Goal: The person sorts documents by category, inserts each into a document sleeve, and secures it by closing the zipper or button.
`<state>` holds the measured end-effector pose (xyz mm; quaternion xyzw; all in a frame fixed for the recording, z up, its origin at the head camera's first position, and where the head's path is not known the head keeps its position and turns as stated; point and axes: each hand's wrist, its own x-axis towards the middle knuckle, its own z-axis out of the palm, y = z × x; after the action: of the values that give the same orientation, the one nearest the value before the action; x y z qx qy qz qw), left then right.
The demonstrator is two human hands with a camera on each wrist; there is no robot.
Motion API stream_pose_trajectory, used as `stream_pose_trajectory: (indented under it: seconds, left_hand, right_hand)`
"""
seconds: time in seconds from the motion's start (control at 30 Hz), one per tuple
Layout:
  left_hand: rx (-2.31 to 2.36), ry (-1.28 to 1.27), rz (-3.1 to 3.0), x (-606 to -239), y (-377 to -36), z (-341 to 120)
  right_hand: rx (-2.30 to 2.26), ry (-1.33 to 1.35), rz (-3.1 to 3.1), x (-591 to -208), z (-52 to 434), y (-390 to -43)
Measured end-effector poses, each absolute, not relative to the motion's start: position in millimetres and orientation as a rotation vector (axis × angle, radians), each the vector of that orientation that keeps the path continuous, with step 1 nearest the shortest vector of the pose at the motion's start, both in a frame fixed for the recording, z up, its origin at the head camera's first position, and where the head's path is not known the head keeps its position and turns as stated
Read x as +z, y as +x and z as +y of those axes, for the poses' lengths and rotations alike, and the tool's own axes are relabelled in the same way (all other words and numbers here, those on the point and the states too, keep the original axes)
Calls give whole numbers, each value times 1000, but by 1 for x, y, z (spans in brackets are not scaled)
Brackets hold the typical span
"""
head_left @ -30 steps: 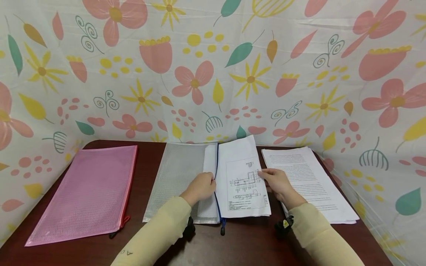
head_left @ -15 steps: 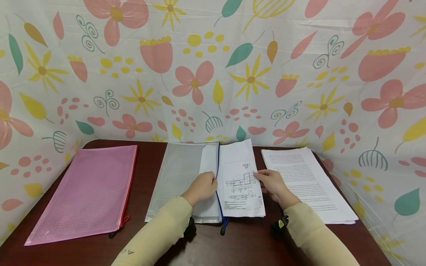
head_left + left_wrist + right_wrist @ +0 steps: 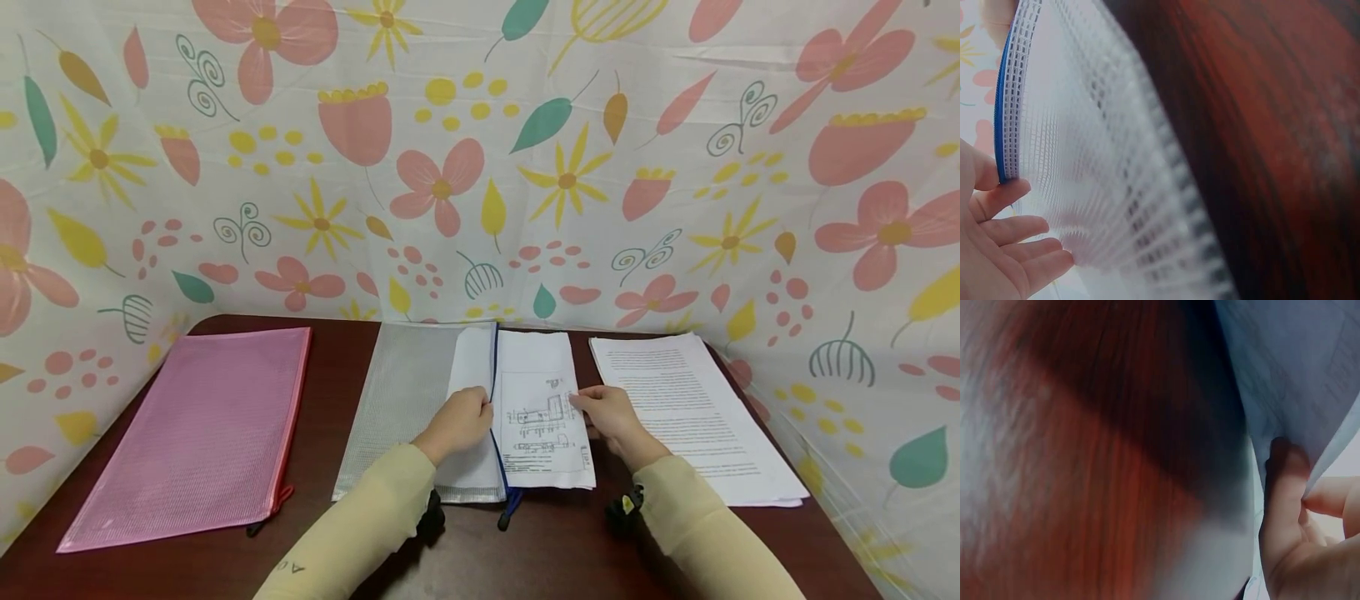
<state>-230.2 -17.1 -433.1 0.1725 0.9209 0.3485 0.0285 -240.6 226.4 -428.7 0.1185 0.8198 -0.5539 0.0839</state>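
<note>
A clear mesh zipper pouch [image 3: 397, 400] with a blue zipper edge lies mid-table. My left hand [image 3: 456, 423] pinches its blue-edged opening between thumb and forefinger; in the left wrist view the other fingers [image 3: 1022, 250] spread against the mesh. Sheets of paper [image 3: 536, 358] printed with a line drawing stand partly inside the pouch, their left part showing through the mesh. By their right edge my right hand [image 3: 617, 423] pinches these sheets, thumb and fingers on opposite faces in the right wrist view. The zipper pull [image 3: 506, 515] hangs at the pouch's near right corner.
On the left of the dark brown table [image 3: 315, 550] lies a pink mesh zipper pouch [image 3: 195, 425] with a red edge. A stack of printed sheets [image 3: 690, 408] lies at the right, close to my right hand. Flower-patterned cloth [image 3: 480, 167] rises behind and beside the table.
My right hand has moved left, sliding the drawing sheets further into the clear pouch. Their raised far corner has come down level. My left hand keeps its pinch and has shifted slightly right.
</note>
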Motion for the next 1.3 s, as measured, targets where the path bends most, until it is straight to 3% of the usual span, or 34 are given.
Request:
stream_pose_trajectory:
  seconds: [1.3]
  left_hand:
    - [1134,615,2867,-436,-230,-15]
  right_hand:
    - [-1778,328,2356,-432,222,-241]
